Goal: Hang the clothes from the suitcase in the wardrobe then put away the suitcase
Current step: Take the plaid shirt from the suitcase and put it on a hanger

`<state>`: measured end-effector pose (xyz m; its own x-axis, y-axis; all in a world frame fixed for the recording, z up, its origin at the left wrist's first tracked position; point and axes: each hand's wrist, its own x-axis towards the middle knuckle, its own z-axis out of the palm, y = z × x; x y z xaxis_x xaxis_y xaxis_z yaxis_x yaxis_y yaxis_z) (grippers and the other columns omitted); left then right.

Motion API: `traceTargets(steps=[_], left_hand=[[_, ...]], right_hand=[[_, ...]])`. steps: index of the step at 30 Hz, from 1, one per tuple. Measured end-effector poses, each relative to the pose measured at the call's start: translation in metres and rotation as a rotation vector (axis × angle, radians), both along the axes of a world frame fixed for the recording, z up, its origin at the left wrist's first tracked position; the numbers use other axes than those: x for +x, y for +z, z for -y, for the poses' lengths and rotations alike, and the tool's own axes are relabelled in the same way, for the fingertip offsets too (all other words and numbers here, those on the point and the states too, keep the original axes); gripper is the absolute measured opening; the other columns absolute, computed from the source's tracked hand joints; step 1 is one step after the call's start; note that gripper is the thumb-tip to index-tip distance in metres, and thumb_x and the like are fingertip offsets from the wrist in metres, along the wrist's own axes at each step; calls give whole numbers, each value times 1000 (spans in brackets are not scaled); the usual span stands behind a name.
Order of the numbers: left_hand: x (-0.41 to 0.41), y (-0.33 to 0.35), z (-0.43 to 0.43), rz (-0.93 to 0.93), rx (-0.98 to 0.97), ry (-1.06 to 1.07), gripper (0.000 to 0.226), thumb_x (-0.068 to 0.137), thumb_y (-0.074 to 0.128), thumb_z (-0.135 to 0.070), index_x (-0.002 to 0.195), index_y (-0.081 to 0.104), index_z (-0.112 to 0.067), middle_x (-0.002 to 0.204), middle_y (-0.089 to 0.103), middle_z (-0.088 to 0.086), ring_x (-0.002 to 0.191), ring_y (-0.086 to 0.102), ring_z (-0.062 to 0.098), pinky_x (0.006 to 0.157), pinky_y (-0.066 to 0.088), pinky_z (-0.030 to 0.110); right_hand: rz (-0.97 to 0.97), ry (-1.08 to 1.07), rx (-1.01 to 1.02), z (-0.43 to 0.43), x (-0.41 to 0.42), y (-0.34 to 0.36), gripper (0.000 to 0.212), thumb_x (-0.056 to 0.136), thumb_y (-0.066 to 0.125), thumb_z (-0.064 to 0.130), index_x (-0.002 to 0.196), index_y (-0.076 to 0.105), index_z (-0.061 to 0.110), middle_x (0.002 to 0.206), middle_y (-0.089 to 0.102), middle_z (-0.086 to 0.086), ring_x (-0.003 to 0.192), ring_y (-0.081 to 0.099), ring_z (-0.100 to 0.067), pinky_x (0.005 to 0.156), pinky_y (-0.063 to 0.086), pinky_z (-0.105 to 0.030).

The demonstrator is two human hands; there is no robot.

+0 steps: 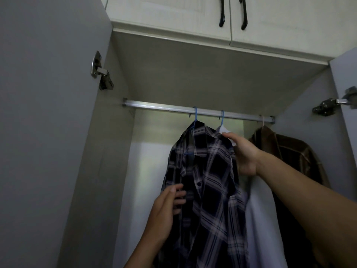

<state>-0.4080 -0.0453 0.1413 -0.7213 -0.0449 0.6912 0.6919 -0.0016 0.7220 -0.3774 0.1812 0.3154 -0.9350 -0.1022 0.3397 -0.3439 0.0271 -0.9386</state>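
Note:
A dark blue and white plaid shirt (210,182) hangs on a blue hanger (195,118) from the metal rail (164,107) inside the open wardrobe. My left hand (166,207) touches the shirt's left front edge, fingers spread on the cloth. My right hand (242,153) rests on the shirt's right shoulder, fingers curled around the fabric there. Behind it a white garment (258,219) hangs on a second blue hanger (222,118). A brown plaid shirt (289,151) hangs at the rail's right end. The suitcase is out of view.
The wardrobe's left door (48,113) and right door (345,78) stand open, with metal hinges. The rail's left part is bare. Two upper cabinet doors with black handles (222,12) are shut above.

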Motion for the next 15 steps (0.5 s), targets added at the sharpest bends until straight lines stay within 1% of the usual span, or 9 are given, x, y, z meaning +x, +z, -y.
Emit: traceTargets(steps=[1, 2, 4, 5, 7, 10, 12, 14, 15], left_hand=[[6, 3, 0, -31, 25, -3, 37, 110, 33, -34, 121, 68, -27, 112, 76, -5, 101, 72, 11, 93, 57, 37], [13, 3, -3, -53, 44, -14, 38, 110, 33, -32, 119, 70, -25, 109, 77, -4, 98, 73, 13, 90, 58, 38], [23, 2, -13, -88, 45, -40, 36, 111, 37, -32, 114, 71, -21, 104, 77, -1, 94, 73, 18, 83, 57, 36], [27, -1, -19, -97, 40, -73, 34, 109, 41, -36, 112, 72, -21, 101, 77, 1, 91, 72, 20, 78, 55, 34], [35, -10, -36, -130, 4, -126, 38, 98, 43, -44, 105, 74, -23, 94, 76, 2, 85, 69, 17, 72, 52, 27], [46, -28, -62, -174, -50, -199, 37, 94, 44, -43, 97, 75, -23, 87, 73, 1, 78, 64, 9, 69, 48, 18], [57, -35, -82, -181, -49, -290, 35, 93, 48, -48, 94, 75, -27, 85, 73, 2, 75, 63, 8, 66, 46, 19], [70, -37, -103, -175, -33, -380, 36, 90, 48, -54, 95, 75, -30, 84, 73, 4, 72, 63, 13, 62, 44, 24], [76, -37, -114, -177, -25, -424, 34, 92, 48, -51, 95, 75, -29, 83, 72, 6, 72, 63, 15, 61, 44, 25]], right_hand=[[35, 2, 50, -5, 2, 1, 65, 94, 48, 63, 115, 72, 7, 113, 74, -18, 107, 69, -35, 96, 51, -43], [57, -18, 80, -12, 7, 1, 71, 93, 45, 68, 117, 69, 6, 109, 73, -18, 101, 69, -35, 92, 52, -41], [69, -68, 85, -23, 18, -1, 71, 92, 43, 71, 114, 65, 7, 95, 68, -17, 83, 67, -32, 82, 54, -39], [60, -97, 79, -29, 23, -2, 70, 93, 42, 69, 115, 64, 7, 97, 69, -18, 83, 67, -32, 83, 54, -41], [19, -149, 54, -44, 37, -9, 67, 95, 41, 65, 119, 63, 7, 105, 70, -20, 91, 68, -32, 87, 53, -43], [-1, -179, 35, -66, 62, -26, 65, 95, 43, 64, 122, 62, 8, 115, 70, -22, 102, 67, -33, 91, 52, -45], [-17, -204, 13, -84, 86, -33, 66, 94, 44, 64, 127, 60, 10, 123, 69, -24, 113, 66, -35, 94, 51, -48], [-61, -221, 9, -99, 116, -33, 64, 95, 44, 63, 130, 58, 11, 125, 67, -25, 117, 65, -37, 97, 51, -51], [-84, -235, 9, -107, 131, -31, 64, 96, 44, 61, 132, 58, 10, 125, 67, -26, 117, 65, -37, 98, 51, -52]])
